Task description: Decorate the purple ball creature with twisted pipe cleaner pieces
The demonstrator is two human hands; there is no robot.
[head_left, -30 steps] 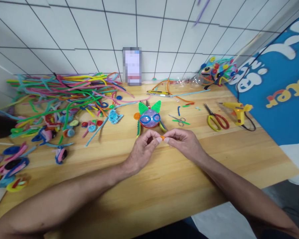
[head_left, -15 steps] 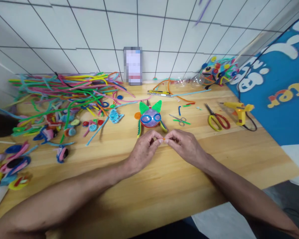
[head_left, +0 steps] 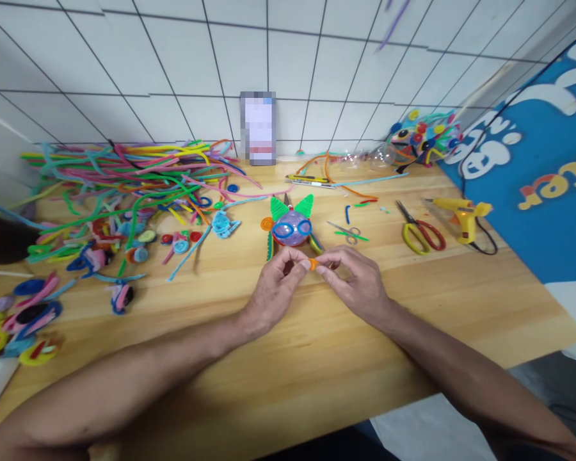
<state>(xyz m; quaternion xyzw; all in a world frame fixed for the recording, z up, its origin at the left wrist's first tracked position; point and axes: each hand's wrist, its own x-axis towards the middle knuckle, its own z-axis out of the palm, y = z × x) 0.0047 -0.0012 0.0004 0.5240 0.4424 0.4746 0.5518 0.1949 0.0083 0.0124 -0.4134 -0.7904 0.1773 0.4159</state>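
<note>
My left hand and my right hand meet at the middle of the wooden table. Both pinch a small orange pipe-cleaner piece between thumb and fingertips. Just behind them stands a purple ball figure with blue pipe-cleaner glasses, green ears and an orange coil at its left side.
A heap of coloured pipe cleaners and coiled pieces covers the left of the table. Small scissors, red-and-yellow scissors and a yellow glue gun lie to the right. A finished craft sits at the back right by the tiled wall.
Both hands stay together on the orange piece, their fingers shifting slightly as they work it. The view has drifted a little to the right.
</note>
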